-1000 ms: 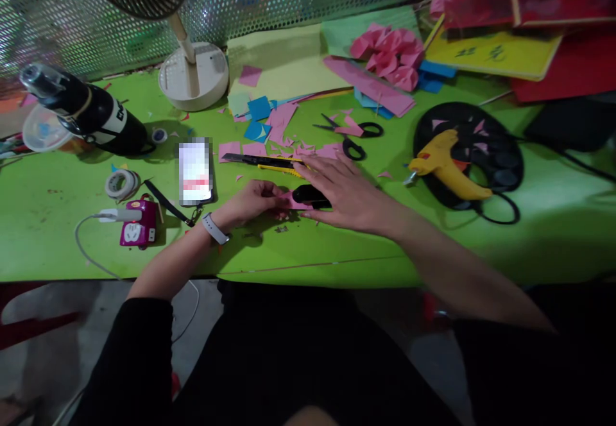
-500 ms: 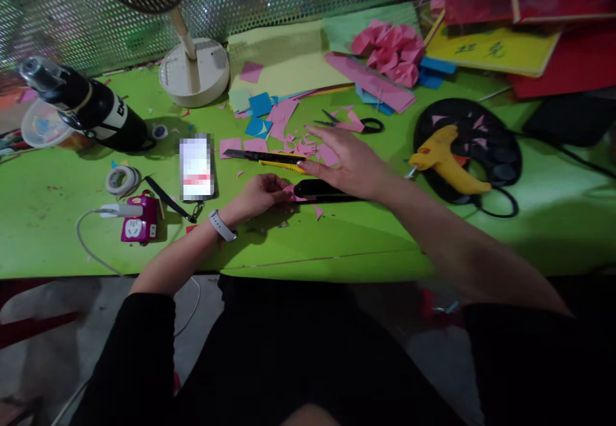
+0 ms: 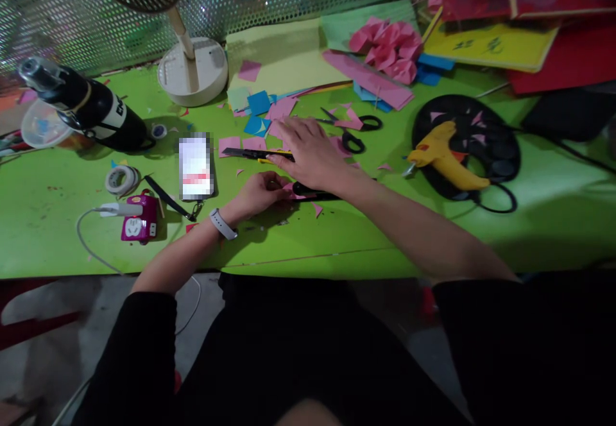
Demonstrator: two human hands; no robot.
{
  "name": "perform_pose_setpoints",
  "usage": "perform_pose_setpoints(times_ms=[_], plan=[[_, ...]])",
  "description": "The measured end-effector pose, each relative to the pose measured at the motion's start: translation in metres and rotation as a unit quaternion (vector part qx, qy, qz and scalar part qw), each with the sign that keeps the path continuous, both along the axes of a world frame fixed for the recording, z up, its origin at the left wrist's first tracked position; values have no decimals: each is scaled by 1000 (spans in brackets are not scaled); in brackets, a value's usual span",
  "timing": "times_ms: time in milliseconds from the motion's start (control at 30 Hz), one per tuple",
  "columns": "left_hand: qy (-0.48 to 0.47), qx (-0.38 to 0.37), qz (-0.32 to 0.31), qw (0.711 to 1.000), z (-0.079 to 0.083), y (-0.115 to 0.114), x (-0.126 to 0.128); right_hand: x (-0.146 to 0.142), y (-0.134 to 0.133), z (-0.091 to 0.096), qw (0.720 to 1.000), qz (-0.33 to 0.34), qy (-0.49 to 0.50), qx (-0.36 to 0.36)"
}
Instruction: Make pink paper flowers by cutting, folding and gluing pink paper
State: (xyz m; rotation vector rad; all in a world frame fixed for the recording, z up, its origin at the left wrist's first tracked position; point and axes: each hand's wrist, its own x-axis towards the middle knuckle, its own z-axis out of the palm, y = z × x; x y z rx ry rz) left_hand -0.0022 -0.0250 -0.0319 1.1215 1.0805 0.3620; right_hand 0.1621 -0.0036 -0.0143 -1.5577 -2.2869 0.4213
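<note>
since half a second ago the right hand (image 3: 310, 153) has swung left across the middle of the frame, from over the pink scraps near the scissors to the yellow utility knife (image 3: 257, 154); the left hand (image 3: 260, 194) has hardly shifted.

the right hand now lies palm down with its fingers spread and nearly flat, their tips over the yellow handle end of the knife. whether they already press on it or only cover it i cannot tell; they are not curled round it. the knife lies with its long axis running left to right, dark blade end toward the phone (image 3: 196, 166), handle end under the right fingertips, so it sits just left of and slightly above that hand, and the right hand is the nearer one.

the left hand rests just below, fingers drawn together and pinching a small pink paper piece (image 3: 290, 190) against the green table (image 3: 337, 240). a black stapler-like tool (image 3: 315, 190) lies beside it, partly under the right wrist. the scissors (image 3: 353, 132) lie to the upper right, near.
</note>
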Motion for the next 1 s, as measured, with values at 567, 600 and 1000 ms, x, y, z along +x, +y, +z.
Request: perform_pose_setpoints(times_ms=[567, 600, 1000], plan=[[4, 25, -2, 1000, -4, -2, 0, -2, 2, -9, 1000, 3, -14, 16], [2, 24, -1, 1000, -4, -2, 0, -2, 2, -9, 1000, 4, -13, 17], [4, 37, 1, 999, -11, -2, -2, -3, 1, -7, 1000, 3, -11, 0]])
